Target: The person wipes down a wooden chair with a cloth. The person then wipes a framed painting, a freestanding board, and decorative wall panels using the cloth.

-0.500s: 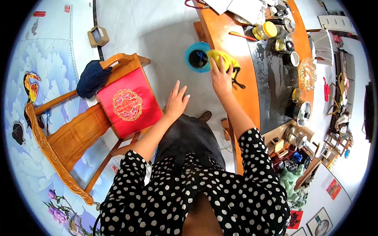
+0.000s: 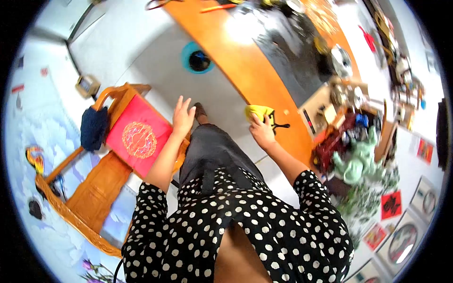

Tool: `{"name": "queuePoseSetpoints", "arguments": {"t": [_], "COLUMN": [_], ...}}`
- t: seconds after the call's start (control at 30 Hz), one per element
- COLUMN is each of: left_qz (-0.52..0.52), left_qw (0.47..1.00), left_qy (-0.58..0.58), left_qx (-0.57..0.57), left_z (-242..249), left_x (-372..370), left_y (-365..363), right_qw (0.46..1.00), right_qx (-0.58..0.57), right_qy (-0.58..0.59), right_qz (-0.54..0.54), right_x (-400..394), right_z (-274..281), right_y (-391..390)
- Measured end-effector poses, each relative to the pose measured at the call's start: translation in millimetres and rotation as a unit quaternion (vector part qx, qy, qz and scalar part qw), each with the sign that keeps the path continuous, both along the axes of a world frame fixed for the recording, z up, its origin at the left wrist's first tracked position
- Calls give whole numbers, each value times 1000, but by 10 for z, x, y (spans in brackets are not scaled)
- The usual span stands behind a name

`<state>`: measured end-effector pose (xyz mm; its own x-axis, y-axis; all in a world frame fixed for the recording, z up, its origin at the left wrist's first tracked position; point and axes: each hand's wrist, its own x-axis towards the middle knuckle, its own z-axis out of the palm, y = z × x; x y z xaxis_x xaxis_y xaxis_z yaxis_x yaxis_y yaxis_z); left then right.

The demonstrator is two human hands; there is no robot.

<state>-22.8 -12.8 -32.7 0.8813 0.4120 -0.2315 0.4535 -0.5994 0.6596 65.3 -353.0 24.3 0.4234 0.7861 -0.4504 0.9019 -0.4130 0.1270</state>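
Observation:
My right hand [image 2: 262, 133] grips a yellow cloth [image 2: 258, 111] with black trim and a dark strap hanging off it. Cloth and hand are at the edge of the orange wooden table [image 2: 231, 59], close to its near end. My left hand [image 2: 183, 117] hangs in the air with fingers spread, holding nothing. Beside it is a wooden armchair [image 2: 96, 188] with a red embroidered cushion [image 2: 155, 120].
A blue bucket [image 2: 187, 57] with dark contents stands on the floor by the table. Dark cloth [image 2: 93, 127] drapes over the chair's arm. Past the table's end are a green figurine [image 2: 354, 162] and leafy plants [image 2: 344, 203]. A small box [image 2: 88, 86] lies beyond the chair.
My right hand and the yellow cloth have moved along the table edge, away from the bucket, toward the near end. My view has turned and shifted. My left hand stays open.

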Motion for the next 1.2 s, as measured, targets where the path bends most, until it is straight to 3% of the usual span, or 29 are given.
{"name": "queuePoseSetpoints", "arguments": {"t": [0.1,0.13,0.2,0.27,0.33,0.4,0.53,0.7,0.77,0.83,0.93,1.0,1.03,1.07,1.13,1.2], "left_qz": [-74,-102,-149,-187,-231,-273,-340,-375,-380,-387,-364,-301,-265,-241,-190,-170], "left_qw": [997,995,988,980,968,948,929,921,919,916,931,938,931,926,906,860], "left_qy": [-6,-3,-28,-54,-93,-161,-136,-93,-85,-67,7,86,125,132,145,161], "left_qx": [-8,-10,-18,-36,-12,20,51,57,65,76,-4,-147,-217,-261,-349,-454], "left_z": [186,275,377,542,676,750,773,739,884,963,945,1058,1177,1294,1578,1671], "left_x": [31,-12,47,-11,-55,-14,-97,-172,-199,-216,-181,-140,-138,-143,-164,-146], "left_y": [-549,-764,-1150,-1591,-2022,-2394,-2834,-2942,-2913,-2847,-2815,-2859,-2913,-2970,-3140,-3254], "right_qw": [955,908,772,651,600,622,723,671,640,647,620,338,189,96,-13,-31], "right_qx": [217,284,445,537,564,589,404,220,239,269,462,605,654,667,676,691], "right_qy": [85,156,232,300,297,172,-103,-258,-251,-182,-90,262,347,389,499,544], "right_qz": [-185,-265,-391,-445,-483,-487,-550,-659,-686,-690,-628,-671,-646,-628,-542,-474], "right_x": [-300,-407,-519,-700,-907,-1094,-1658,-2038,-1888,-1633,-1324,-1165,-1147,-1141,-1211,-1237], "right_z": [391,678,719,861,1020,1070,851,1,-147,-13,155,344,290,189,576,788], "right_y": [-210,-299,-576,-1003,-1494,-1933,-2667,-2912,-2700,-2439,-2395,-2452,-2457,-2424,-2286,-2142]}}
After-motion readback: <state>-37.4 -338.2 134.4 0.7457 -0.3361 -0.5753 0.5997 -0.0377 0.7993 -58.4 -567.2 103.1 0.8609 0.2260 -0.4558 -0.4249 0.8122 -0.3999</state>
